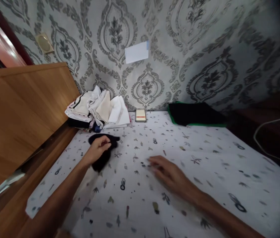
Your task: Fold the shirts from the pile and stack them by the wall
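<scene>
A small, crumpled black cloth (102, 162) hangs from my left hand (99, 147), whose fingers are closed on it above the left side of the bed. Its exact kind cannot be made out. Over the middle of the patterned white sheet (135, 198), my right hand (166, 172) is slightly blurred, fingers loosely bent and apart, with nothing visible in them. A heap of white and cream folded clothes (97, 107) lies just beyond my left hand, against the wall.
A flat black cloth with green edging (196, 114) lies at the back right. Between it and the clothes sits a small box-like thing (140, 115), partly blurred. A wooden headboard (26, 115) bounds the left; a pale cable (261, 125) curves at the right.
</scene>
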The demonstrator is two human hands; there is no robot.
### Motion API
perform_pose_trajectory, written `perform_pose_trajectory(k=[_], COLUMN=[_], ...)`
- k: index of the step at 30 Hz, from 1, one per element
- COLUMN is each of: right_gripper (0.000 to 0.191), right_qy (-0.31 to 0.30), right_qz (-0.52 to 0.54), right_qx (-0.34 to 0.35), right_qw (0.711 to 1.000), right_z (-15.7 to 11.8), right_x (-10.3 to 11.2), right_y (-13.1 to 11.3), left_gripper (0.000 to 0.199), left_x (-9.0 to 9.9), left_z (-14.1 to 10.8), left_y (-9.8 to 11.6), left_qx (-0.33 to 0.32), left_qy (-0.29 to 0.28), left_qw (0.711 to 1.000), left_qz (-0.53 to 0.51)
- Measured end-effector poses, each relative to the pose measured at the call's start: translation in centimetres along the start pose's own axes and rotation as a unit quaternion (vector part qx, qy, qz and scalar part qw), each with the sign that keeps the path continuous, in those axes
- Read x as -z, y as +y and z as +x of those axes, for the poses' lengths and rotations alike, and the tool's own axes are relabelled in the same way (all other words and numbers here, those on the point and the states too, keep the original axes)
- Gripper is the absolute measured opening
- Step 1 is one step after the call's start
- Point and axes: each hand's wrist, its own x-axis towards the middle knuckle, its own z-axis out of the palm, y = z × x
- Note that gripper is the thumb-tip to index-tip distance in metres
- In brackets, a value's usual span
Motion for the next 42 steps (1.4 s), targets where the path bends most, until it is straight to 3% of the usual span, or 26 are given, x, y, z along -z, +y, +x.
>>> perform_pose_trajectory(k=[2, 4, 6, 8, 11, 14, 17, 21, 24, 26, 28, 30, 32, 34, 37, 39, 40, 42], right_gripper=[0.040, 0.037, 0.035, 0.037, 0.041, 0.038, 0.032, 0.031, 0.038, 0.049, 0.061, 0.060, 0.045, 0.033, 0.028, 0.029, 0.030, 0.032], right_qy=[-0.049, -0.051, -0.021, -0.003, -0.006, 0.007, 0.010, 0.025, 0.022, -0.004, -0.029, -0.012, 0.055, 0.123, 0.160, 0.166, 0.172, 0.189], right_qz=[0.081, 0.126, 0.144, 0.180, 0.244, 0.224, 0.188, 0.170, 0.182, 0.264, 0.391, 0.477, 0.491, 0.481, 0.468, 0.456, 0.450, 0.442], right_qx=[-0.015, -0.048, -0.074, -0.086, -0.091, -0.091, -0.098, -0.104, -0.104, -0.093, -0.104, -0.151, -0.206, -0.238, -0.253, -0.251, -0.249, -0.243], right_qw=[0.995, 0.990, 0.987, 0.980, 0.965, 0.970, 0.977, 0.980, 0.978, 0.960, 0.914, 0.866, 0.844, 0.835, 0.832, 0.838, 0.840, 0.842], right_z=[1.6, 2.9, 3.8, 4.1, 4.1, 3.9, 3.6, 3.5, 3.6, 3.6, 3.2, 2.5, 1.6, 0.7, -0.4, -0.7, -0.8, -0.6], right_x=[-3.1, -5.2, -6.5, -7.0, -7.4, -7.5, -7.8, -8.4, -8.7, -8.8, -8.8, -8.6, -8.1, -7.4, -6.7, -6.6, -6.6, -6.7], right_y=[-1.9, -2.8, -2.9, -2.7, -2.2, -2.1, -1.8, -1.6, -2.6, -3.9, -5.1, -5.8, -5.8, -5.5, -4.8, -4.5, -4.3, -4.1], left_gripper=[0.022, 0.026, 0.026, 0.026, 0.027, 0.032, 0.033, 0.032, 0.029, 0.022, 0.013, 0.006, 0.007, 0.012, 0.018, 0.026, 0.034, 0.042], left_x=[-0.9, -1.0, -0.3, 0.9, 3.0, 5.0, 6.4, 6.6, 5.3, 3.8, 2.1, 0.7, -0.1, -0.2, 0.8, 1.8, 2.4, 3.4], left_z=[-1.2, -2.3, -2.9, -2.6, -1.2, -0.3, -0.3, -0.5, -1.1, -2.4, -4.3, -6.2, -7.4, -7.1, -3.9, -0.7, 0.9, 3.5], left_y=[2.4, 4.0, 4.1, 2.6, -1.6, -5.9, -8.6, -8.6, -5.6, -2.3, 1.3, 4.2, 5.4, 4.3, -0.6, -4.6, -6.5, -9.4], left_qx=[-0.006, -0.012, -0.011, 0.001, 0.047, 0.131, 0.195, 0.186, 0.117, 0.054, -0.014, -0.077, -0.115, -0.124, -0.125, -0.127, -0.117, -0.079], left_qy=[-0.085, -0.154, -0.167, -0.129, -0.026, 0.086, 0.141, 0.147, 0.132, 0.078, -0.058, -0.252, -0.344, -0.315, -0.144, -0.010, 0.023, 0.038], left_qw=[0.986, 0.966, 0.957, 0.958, 0.956, 0.940, 0.917, 0.909, 0.916, 0.934, 0.958, 0.934, 0.911, 0.933, 0.981, 0.981, 0.975, 0.966], left_qz=[-0.143, -0.207, -0.236, -0.256, -0.287, -0.303, -0.320, -0.342, -0.360, -0.346, -0.280, -0.242, -0.197, -0.125, 0.039, 0.144, 0.186, 0.243])
